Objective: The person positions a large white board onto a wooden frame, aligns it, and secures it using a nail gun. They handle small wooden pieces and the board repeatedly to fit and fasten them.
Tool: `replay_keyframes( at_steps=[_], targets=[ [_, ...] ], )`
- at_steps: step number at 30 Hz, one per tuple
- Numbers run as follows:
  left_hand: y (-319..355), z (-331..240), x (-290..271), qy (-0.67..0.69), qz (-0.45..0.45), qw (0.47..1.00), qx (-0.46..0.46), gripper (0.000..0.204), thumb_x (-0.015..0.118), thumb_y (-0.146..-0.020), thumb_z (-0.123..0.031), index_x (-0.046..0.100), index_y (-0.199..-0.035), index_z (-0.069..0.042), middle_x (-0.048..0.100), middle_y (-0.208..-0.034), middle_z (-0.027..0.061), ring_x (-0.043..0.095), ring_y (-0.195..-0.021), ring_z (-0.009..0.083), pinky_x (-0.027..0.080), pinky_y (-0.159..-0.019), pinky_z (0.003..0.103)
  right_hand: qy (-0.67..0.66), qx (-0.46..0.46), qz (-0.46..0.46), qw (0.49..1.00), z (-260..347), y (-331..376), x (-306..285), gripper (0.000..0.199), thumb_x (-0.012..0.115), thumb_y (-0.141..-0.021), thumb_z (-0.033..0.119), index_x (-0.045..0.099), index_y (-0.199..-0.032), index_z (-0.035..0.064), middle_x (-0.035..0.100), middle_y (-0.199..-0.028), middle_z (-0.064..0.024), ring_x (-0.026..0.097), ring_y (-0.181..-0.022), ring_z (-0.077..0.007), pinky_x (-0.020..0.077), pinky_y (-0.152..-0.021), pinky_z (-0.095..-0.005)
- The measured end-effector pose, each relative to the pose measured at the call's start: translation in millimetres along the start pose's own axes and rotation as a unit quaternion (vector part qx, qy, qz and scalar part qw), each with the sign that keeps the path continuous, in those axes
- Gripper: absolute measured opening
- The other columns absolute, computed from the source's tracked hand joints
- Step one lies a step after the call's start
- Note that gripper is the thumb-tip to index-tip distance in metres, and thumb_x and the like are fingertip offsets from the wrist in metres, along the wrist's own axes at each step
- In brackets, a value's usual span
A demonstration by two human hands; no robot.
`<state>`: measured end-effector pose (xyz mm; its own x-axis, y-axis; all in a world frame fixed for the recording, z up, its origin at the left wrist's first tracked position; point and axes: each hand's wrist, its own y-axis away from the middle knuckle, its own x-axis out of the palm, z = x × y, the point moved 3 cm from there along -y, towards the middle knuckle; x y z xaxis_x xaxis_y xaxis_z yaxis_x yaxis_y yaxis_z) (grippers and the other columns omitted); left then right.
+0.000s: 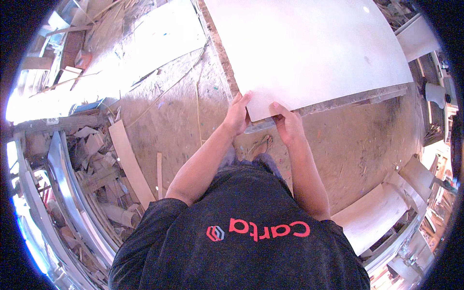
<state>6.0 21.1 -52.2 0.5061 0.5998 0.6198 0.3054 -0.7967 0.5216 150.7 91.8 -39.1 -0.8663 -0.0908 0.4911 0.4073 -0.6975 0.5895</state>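
A large white laminate sheet (309,48) lies flat on a board whose brown edge (220,48) shows along its left side. My left hand (237,115) grips the sheet's near corner from the left, fingers over the top face. My right hand (287,123) holds the same corner from the near edge, thumb on top. Both forearms reach forward from my dark shirt. A bare foot (261,145) shows on the floor below the hands.
Dusty floor (174,111) with thin wood strips lies to the left. A pile of wood offcuts (96,159) and a curved metal frame (67,193) sit at lower left. White panels (372,212) lean at lower right; clutter stands at far right.
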Motion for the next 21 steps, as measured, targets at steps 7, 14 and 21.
replay_keyframes(
  at_steps=[7, 14, 21],
  targets=[
    [-4.3, 1.6, -5.9, 0.02, 0.012, 1.0, -0.007, 0.042, 0.047, -0.103, -0.033, 0.048, -0.134, -0.005, 0.058, -0.131, 0.0134, 0.06, -0.116, 0.0306, 0.048, -0.102, 0.046, -0.011, -0.02, -0.017, 1.0, 1.0, 0.8, 8.3, 0.051, 0.076, -0.079, 0.0, 0.055, -0.126, -0.0003, 0.063, -0.12, -0.0103, 0.061, -0.11, -0.0234, 0.0493, -0.097, -0.0387],
    [-0.5, -2.5, 3.2, 0.169, 0.085, 0.982, 0.008, 0.054, 0.036, -0.102, -0.044, 0.049, -0.138, -0.006, 0.057, -0.136, 0.0125, 0.058, -0.12, 0.0329, 0.044, -0.104, 0.049, -0.006, -0.009, -0.006, 1.0, -0.6, -4.3, 2.5, 0.05, 0.076, -0.079, 0.0, 0.055, -0.125, -0.0021, 0.063, -0.119, -0.0109, 0.061, -0.11, -0.0243, 0.0486, -0.097, -0.0392],
    [6.3, -5.3, 2.3, 0.166, 0.072, 0.982, -0.049, 0.049, 0.029, -0.105, -0.035, 0.048, -0.137, -0.003, 0.055, -0.138, 0.0124, 0.052, -0.127, 0.0287, 0.038, -0.112, 0.045, -0.008, -0.028, -0.004, 1.0, -4.1, -7.3, -1.8, 0.046, 0.074, -0.08, -0.001, 0.056, -0.122, -0.0025, 0.063, -0.117, -0.011, 0.062, -0.106, -0.0245, 0.0499, -0.095, -0.0382]
  ],
)
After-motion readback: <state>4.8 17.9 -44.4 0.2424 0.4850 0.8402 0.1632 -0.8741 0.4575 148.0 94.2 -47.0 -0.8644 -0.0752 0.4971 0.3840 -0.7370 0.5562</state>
